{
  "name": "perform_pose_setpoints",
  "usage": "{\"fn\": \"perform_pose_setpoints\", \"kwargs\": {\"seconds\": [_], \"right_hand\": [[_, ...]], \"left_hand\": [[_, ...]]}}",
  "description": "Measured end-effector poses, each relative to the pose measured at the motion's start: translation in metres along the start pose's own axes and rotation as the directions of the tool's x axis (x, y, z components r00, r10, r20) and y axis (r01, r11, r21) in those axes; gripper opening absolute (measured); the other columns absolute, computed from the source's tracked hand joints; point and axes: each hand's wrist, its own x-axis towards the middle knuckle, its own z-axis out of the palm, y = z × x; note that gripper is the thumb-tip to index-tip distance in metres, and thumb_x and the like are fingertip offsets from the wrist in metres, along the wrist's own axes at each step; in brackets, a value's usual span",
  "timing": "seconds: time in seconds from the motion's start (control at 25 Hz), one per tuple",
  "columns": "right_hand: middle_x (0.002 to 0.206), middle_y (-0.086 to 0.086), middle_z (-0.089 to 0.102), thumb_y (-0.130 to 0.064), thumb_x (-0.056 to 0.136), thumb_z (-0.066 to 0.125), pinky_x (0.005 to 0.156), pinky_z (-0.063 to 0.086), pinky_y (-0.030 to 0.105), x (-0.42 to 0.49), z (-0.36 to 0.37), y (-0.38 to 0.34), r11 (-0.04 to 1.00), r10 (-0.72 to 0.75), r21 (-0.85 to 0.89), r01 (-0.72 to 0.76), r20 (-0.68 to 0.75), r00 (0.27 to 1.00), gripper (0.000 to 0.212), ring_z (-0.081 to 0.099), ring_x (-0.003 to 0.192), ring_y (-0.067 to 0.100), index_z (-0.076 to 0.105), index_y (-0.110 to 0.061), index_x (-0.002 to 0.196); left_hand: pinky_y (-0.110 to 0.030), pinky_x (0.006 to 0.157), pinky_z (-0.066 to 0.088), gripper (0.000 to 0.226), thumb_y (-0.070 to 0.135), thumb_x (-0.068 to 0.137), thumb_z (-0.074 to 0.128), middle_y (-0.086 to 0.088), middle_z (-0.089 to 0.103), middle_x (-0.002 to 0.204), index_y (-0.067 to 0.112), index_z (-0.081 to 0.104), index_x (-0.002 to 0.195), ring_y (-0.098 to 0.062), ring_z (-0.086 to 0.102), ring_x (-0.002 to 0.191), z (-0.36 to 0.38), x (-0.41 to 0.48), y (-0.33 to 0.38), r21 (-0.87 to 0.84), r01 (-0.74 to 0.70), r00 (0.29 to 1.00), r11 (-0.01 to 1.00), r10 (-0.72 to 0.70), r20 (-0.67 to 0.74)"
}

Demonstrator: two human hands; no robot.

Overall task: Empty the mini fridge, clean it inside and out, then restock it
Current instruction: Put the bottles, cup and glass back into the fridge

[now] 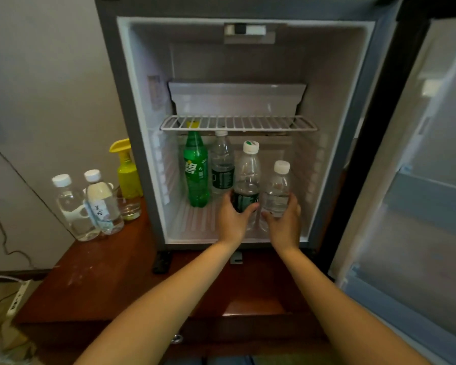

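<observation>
Gripping dark-label bottle [248,169] in left grip [233,218], small clear bottle [278,188] in right grip [283,222], low inside mini fridge [111,75]. Probably emptying; could be restocking. Next: lift both out onto counter [103,272].

1. The mini fridge [132,101] stands open on a wooden cabinet [103,280].
2. The left hand [232,219] grips a dark-labelled bottle [248,175] and the right hand [284,225] a small clear bottle [278,185], side by side.
3. Behind them, under the wire shelf [237,123], stand a green soda bottle [195,169] and a water bottle [221,164].
4. Left of the fridge is a yellow spray bottle [128,172].
</observation>
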Motion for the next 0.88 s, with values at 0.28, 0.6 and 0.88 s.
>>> {"fn": "perform_pose_setpoints", "kwargs": {"seconds": [0.28, 0.6, 0.88], "right_hand": [[0.138, 0.016, 0.042, -0.012, 0.081, 0.072, 0.1, 0.039, 0.036, 0.025, 0.02, 0.006, 0.998, 0.012, -0.062, -0.013, -0.005, 1.0, 0.082, 0.04, 0.127, 0.029, 0.024, -0.01, 0.147], [0.137, 0.019, 0.042, -0.013, 0.081, 0.069, 0.103, 0.04, 0.043, 0.054, 0.039, 0.005, 0.989, 0.054, -0.14, -0.056, -0.021, 0.998, 0.078, 0.044, 0.125, 0.033, 0.025, -0.008, 0.145], [0.151, 0.017, 0.024, -0.016, 0.089, 0.06, 0.114, 0.023, 0.042, 0.081, 0.048, 0.012, 0.978, 0.091, -0.184, -0.093, -0.017, 0.996, 0.075, 0.026, 0.139, 0.03, 0.015, -0.007, 0.148]], "left_hand": [[-0.023, 0.098, 0.042, 0.082, 0.021, 0.073, 0.081, -0.007, 0.042, 0.134, 0.007, 0.033, 0.138, -0.014, 0.048, 0.12, 0.016, 0.017, -0.004, 0.083, 0.012, 0.999, 0.996, -0.01, -0.032], [-0.012, 0.072, 0.035, 0.041, 0.014, 0.071, 0.081, 0.0, 0.041, 0.101, 0.011, 0.047, 0.093, -0.015, 0.047, 0.087, 0.008, 0.027, -0.019, 0.318, -0.082, 0.99, 0.945, 0.113, -0.079], [-0.024, 0.064, 0.036, 0.025, 0.013, 0.081, 0.07, -0.005, 0.056, 0.095, 0.02, 0.048, 0.088, -0.019, 0.055, 0.082, 0.026, 0.045, -0.035, 0.412, -0.077, 0.991, 0.908, 0.116, -0.069]]}}
